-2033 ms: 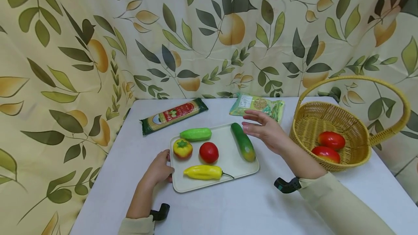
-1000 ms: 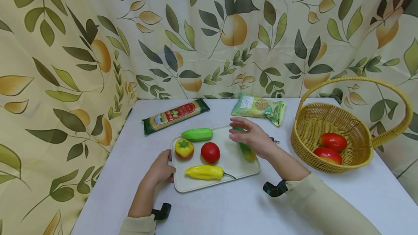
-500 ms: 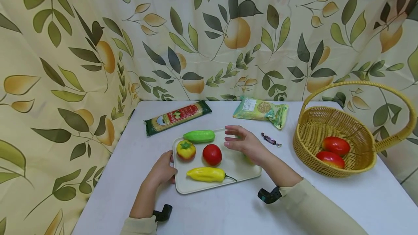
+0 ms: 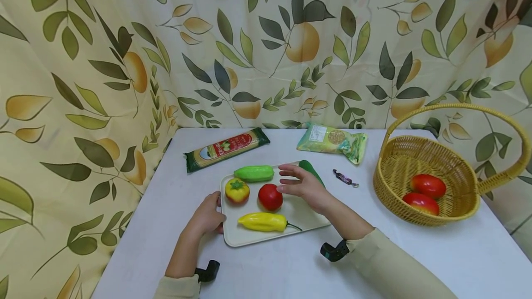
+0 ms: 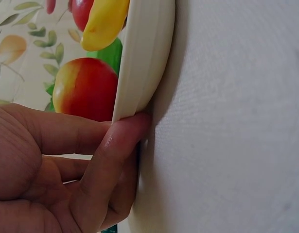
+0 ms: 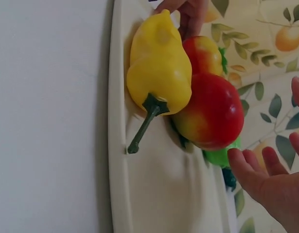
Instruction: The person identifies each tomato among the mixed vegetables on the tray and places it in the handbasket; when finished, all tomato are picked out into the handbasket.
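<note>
My left hand [image 4: 206, 216] holds the left edge of a cream tray [image 4: 297, 229], thumb and fingers at its rim [image 5: 144, 58]. Above the tray's right half is my right hand [image 4: 305, 188], fingers spread and holding nothing, its fingertips beside a red tomato [image 4: 270, 197]. In the right wrist view that hand [image 6: 275, 179] appears apart from the tomato [image 6: 212, 111]. A yellow pepper [image 4: 262, 222] with a green stem lies in front. A red-yellow round fruit or vegetable [image 4: 237, 191] and a light green vegetable [image 4: 254, 173] sit at left and back. My right hand partly hides a dark green cucumber [image 4: 311, 170].
Behind the tray lie a long pasta packet [image 4: 226, 149] and a green-yellow bag [image 4: 332, 141]. A wrapped candy [image 4: 345, 178] rests between tray and wicker basket [image 4: 384, 197]. Two red items [image 4: 428, 186] are in the basket, whose handle arches high. A patterned curtain [image 4: 266, 50] encloses the table.
My right hand has moved left from beyond the cucumber, across it, to the tomato. The candy and the cucumber's far end have come into sight. My left hand stays at the tray edge.
</note>
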Action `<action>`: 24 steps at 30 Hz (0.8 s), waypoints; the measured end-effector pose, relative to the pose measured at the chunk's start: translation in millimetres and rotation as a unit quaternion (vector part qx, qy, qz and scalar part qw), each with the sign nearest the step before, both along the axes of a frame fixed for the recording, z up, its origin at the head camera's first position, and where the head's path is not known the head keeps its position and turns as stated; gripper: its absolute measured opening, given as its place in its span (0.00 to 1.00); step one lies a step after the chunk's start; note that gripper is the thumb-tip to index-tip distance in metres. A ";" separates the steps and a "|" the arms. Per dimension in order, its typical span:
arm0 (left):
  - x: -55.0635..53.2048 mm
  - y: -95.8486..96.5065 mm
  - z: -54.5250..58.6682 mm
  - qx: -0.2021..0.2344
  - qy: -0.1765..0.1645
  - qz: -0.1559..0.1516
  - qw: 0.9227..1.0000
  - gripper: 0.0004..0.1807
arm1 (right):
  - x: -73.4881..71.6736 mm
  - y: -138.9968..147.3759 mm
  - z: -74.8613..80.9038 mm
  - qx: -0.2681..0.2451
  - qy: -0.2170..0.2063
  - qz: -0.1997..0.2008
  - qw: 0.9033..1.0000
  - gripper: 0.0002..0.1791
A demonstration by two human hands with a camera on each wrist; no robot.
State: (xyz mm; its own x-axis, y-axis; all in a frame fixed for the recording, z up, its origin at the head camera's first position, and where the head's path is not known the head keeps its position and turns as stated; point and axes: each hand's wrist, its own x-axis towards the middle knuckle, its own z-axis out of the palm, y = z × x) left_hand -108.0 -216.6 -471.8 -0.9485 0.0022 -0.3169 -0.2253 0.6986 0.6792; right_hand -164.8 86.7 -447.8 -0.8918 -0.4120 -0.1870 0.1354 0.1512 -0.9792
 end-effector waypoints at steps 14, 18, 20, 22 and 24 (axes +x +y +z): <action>-1.4 -2.6 -5.7 0.000 0.009 -0.005 1.000 0.39 | 7.0 -10.4 -6.8 0.014 0.005 0.017 1.000 0.38; -1.8 -2.7 -5.4 0.002 0.011 -0.006 1.000 0.39 | 6.6 -14.9 -9.4 0.041 0.020 0.012 0.999 0.38; -1.7 -2.6 -5.1 0.003 0.009 -0.006 1.000 0.40 | 7.2 -17.5 -12.0 0.063 0.031 0.007 0.998 0.37; -1.3 -2.5 -5.0 0.004 0.007 -0.005 1.000 0.40 | 9.0 -20.6 -14.2 0.089 0.041 0.004 0.995 0.36; -0.7 -2.2 -4.8 0.005 0.005 -0.005 1.000 0.40 | 11.5 -23.6 -15.7 0.115 0.053 0.002 0.992 0.35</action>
